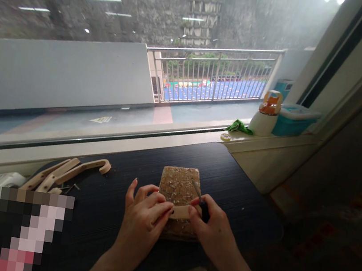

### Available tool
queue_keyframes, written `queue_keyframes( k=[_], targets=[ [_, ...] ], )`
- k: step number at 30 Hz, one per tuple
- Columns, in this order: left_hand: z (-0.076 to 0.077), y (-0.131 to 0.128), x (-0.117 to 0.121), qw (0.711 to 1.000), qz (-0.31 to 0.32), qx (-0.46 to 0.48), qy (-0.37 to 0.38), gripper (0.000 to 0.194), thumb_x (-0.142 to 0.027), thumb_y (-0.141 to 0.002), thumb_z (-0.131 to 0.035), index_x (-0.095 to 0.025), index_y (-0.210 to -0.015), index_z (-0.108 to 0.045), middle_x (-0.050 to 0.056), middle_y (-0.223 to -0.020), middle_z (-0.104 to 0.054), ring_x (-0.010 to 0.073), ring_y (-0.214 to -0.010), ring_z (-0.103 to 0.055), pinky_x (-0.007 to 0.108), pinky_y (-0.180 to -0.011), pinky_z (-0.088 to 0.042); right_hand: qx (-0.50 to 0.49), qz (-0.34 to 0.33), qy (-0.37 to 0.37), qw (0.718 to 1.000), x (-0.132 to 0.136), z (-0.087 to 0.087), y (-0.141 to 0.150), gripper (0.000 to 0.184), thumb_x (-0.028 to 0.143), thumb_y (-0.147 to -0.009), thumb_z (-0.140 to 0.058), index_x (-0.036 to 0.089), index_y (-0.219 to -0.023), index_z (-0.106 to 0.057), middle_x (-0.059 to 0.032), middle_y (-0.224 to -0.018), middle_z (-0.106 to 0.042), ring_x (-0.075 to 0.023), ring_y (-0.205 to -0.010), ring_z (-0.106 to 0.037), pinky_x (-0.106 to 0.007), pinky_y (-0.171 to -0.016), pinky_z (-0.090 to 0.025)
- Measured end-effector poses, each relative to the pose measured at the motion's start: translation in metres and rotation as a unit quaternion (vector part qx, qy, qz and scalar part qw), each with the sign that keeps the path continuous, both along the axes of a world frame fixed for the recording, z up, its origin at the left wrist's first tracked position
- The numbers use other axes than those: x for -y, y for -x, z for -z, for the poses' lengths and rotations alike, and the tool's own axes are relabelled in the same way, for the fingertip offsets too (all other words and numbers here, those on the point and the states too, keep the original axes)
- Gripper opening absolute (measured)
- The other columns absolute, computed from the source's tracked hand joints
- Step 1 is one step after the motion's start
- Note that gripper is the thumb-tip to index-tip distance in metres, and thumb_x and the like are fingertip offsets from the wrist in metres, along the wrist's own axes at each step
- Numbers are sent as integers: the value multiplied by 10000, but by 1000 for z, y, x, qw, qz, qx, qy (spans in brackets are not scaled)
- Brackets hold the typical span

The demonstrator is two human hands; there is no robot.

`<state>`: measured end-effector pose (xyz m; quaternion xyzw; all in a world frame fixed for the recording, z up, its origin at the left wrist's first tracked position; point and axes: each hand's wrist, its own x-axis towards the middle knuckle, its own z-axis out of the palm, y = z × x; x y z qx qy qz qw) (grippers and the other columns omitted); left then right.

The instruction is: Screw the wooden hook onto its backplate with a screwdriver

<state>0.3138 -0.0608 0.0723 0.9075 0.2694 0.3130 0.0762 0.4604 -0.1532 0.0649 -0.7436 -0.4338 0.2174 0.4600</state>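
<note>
Wooden piece (181,212) (just one), one screwdriver (204,210) in right hand (212,223).

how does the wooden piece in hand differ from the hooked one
The held wooden piece sits over the brown block between left hand and right hand; the hooked wooden piece lies on the black table. The held wooden piece shows a short stretch; the hooked wooden piece shows more, with a curled end. Both look pale.

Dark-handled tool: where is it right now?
Head view, lower half, just right of centre: the dark-handled tool is in the right hand, its metal shaft slanting over the brown block, near the wooden piece.
</note>
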Motion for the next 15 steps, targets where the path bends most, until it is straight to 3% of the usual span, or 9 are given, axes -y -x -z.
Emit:
queue_keyframes(
  k=[15],
  targets=[
    [0,-5,1,998,47,-33,2,159,-107,-744,-592,-234,-788,-677,-34,-736,-713,241,-905,-587,597,-1039,-127,-16,0,-3,1000,0,0,1,126,304,-782,-482,192,-799,-537,11,-648,-594,-152,-609,-555,-245,-581,-404]
  ],
)
